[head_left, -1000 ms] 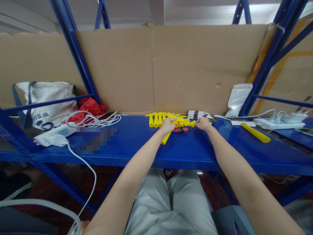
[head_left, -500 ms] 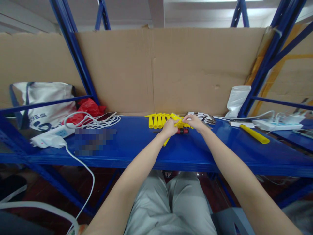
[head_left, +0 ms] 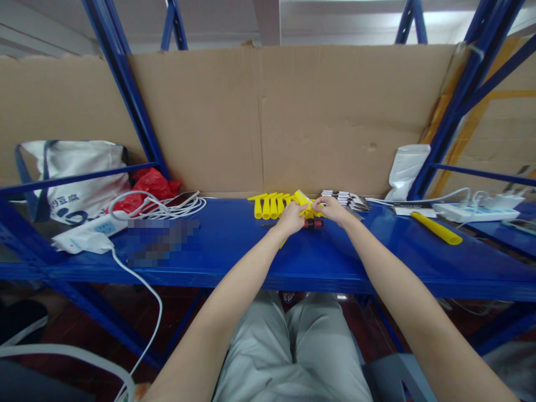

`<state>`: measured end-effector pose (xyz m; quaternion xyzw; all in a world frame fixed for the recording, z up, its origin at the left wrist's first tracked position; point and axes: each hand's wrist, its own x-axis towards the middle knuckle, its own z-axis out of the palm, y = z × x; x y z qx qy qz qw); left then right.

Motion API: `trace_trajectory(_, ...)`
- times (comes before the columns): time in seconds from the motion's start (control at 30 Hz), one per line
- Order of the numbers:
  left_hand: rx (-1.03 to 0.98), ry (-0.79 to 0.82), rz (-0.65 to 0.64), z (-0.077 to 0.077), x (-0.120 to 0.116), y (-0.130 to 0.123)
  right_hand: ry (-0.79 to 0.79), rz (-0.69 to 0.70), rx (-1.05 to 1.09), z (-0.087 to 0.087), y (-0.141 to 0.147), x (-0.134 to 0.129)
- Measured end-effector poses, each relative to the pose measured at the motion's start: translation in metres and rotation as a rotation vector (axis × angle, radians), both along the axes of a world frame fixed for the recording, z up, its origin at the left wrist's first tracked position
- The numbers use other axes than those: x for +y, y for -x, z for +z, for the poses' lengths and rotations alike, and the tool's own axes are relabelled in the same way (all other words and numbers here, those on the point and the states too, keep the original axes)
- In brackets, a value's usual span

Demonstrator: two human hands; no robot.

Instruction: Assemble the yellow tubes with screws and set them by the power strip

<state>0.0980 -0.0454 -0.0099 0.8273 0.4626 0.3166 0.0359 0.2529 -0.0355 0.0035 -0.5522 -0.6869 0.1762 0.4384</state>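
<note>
While the left hand [head_left: 293, 218] grips a yellow tool [head_left: 302, 197] in closed fingers, the right hand [head_left: 330, 210] meets it from the other side, its fingertips drawn narrow; whether they pinch a small part, I cannot tell. The tool sits between the 2 hands, near the right end of a row of yellow handles [head_left: 266, 209] on the blue table [head_left: 234, 245]. A red screwdriver [head_left: 315, 223] lies just beside the left hand, and white packets [head_left: 341, 196] lie behind the right. The step in hand looks like close 2-handed work on this 1 tool; the next move calls for a firm left grip and precise right fingertips.
</note>
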Motion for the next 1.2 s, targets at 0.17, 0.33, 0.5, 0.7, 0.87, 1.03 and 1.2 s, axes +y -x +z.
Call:
trace_trajectory(0.17,0.015,-0.024,-0.019,0.0,0.002,0.001,0.038,-0.007,0.156,-0.004,0.004,0.004)
trace_trajectory(0.33,0.011,-0.037,-0.022,0.0,0.005,0.002,0.077,-0.006,0.295,-0.007,0.005,0.008)
trace_trajectory(0.5,0.002,-0.027,-0.014,0.001,0.006,0.002,0.162,0.022,0.207,-0.006,0.003,0.007)
trace_trajectory(0.7,-0.051,-0.008,-0.045,0.002,0.007,0.002,0.23,0.02,0.276,-0.003,0.002,0.004)
trace_trajectory(0.87,-0.071,-0.004,-0.068,0.001,0.009,0.002,0.281,0.011,0.304,-0.001,0.001,0.001)
trace_trajectory(1.03,-0.111,0.007,-0.046,0.003,0.01,0.004,0.262,0.012,0.305,0.002,-0.002,0.0)
trace_trajectory(1.2,-0.032,-0.029,-0.034,0.004,0.005,0.006,0.257,0.006,0.23,0.001,-0.005,0.003)
